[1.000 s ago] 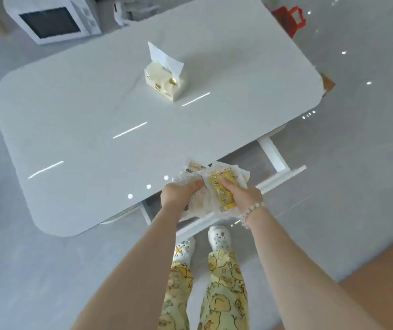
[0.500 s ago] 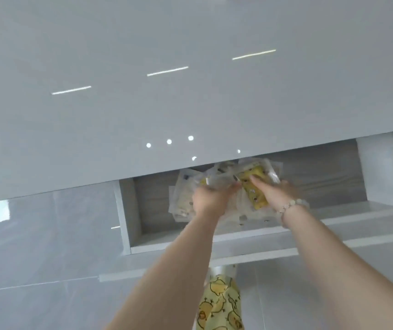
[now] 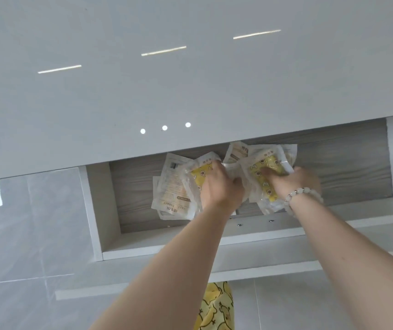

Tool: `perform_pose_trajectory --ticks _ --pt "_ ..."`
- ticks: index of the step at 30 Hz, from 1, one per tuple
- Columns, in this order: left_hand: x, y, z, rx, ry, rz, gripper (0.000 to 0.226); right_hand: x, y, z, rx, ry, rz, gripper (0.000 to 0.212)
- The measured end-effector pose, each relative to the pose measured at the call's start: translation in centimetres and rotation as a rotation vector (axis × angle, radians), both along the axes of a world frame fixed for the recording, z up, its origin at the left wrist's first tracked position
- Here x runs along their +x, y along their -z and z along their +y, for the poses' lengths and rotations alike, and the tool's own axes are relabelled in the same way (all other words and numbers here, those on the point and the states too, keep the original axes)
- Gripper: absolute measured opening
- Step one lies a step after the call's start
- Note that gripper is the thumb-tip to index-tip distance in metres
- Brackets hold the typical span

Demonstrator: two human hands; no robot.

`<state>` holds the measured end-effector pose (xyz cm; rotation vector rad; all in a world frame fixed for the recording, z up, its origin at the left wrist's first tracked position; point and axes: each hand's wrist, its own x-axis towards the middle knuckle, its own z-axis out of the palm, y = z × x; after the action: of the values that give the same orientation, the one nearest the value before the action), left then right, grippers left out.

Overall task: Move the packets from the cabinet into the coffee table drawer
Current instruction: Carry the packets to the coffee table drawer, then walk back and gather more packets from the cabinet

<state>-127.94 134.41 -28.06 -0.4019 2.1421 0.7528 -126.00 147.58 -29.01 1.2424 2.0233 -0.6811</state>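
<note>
My 2 hands are in the open drawer under the white table top. My left hand holds packets. My right hand, with a bead bracelet, rests on a yellow packet.

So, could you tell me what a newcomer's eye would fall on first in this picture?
First, the clear, yellow-printed packets spread in the open drawer mid-frame, with the left hand gripping some and the blurred right hand on others. Next, the glossy white tabletop filling the upper half, and the pale bracelet on the right wrist.
</note>
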Motion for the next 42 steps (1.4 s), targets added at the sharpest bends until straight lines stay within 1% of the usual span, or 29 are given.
perform_pose_trajectory --ticks 3,6,9,11,14,17,19,21,23,24,26,29,32,35,37,40,42 --pt "0.3 0.3 0.5 -0.161 0.147 0.031 0.054 0.3 -0.1 0.3 0.077 -0.001 -0.011 0.073" --pt "0.3 0.6 0.4 -0.305 0.250 0.071 0.068 0.8 0.2 0.0 0.110 0.024 0.012 0.072" --pt "0.3 0.2 0.2 -0.370 0.299 0.101 0.076 1.1 -0.3 -0.7 0.169 -0.031 0.005 0.076" --pt "0.6 -0.6 0.1 -0.399 0.346 0.131 0.074 1.3 -1.3 -1.2 0.180 -0.078 -0.015 0.080" --pt "0.8 -2.6 -0.2 -0.360 0.357 0.133 0.069 1.4 -4.1 -1.7 0.185 -0.199 -0.003 0.077" --pt "0.5 -6.6 -0.9 -0.230 0.441 0.099 0.057 0.9 -9.0 -1.8 0.210 -0.428 0.037 0.066" --pt "-0.2 -10.7 -1.6 -0.180 0.627 0.105 0.047 -0.2 -13.7 -1.9 0.215 -0.579 0.093 0.055" --pt "-1.3 -15.9 -2.3 -0.207 0.822 0.141 0.042 -1.7 -19.4 -2.1 0.217 -0.701 0.161 0.046" --pt "-3.5 -21.7 -3.1 -0.318 0.901 0.239 0.039 -3.8 -26.0 -2.1 0.262 -0.806 0.245 0.042" --pt "-5.0 -24.9 -3.5 -0.380 0.892 0.286 0.038 -5.1 -29.7 -2.0 0.289 -0.854 0.287 0.042" --pt "-8.5 -31.9 -4.4 -0.451 0.809 0.339 0.039 -7.5 -37.2 -2.2 0.337 -0.909 0.370 0.043" --pt "-12.9 -42.5 -6.3 -0.472 0.644 0.411 0.038 -10.7 -47.9 -3.4 0.399 -0.959 0.511 0.041" --pt "-14.5 -51.5 -9.4 -0.493 0.495 0.524 0.036 -12.6 -56.3 -6.2 0.454 -1.041 0.653 0.039" --pt "-13.8 -58.2 -14.4 -0.509 0.350 0.618 0.037 -13.4 -62.7 -11.0 0.459 -1.149 0.757 0.039" --pt "-12.4 -61.7 -18.3 -0.518 0.268 0.648 0.037 -13.3 -65.9 -14.9 0.443 -1.218 0.810 0.040" --pt "-9.3 -66.1 -25.4 -0.533 0.117 0.729 0.037 -12.5 -69.5 -22.1 0.413 -1.310 0.889 0.040" --pt "-6.5 -68.2 -30.7 -0.560 0.015 0.786 0.038 -11.2 -71.2 -27.6 0.354 -1.359 0.947 0.040"
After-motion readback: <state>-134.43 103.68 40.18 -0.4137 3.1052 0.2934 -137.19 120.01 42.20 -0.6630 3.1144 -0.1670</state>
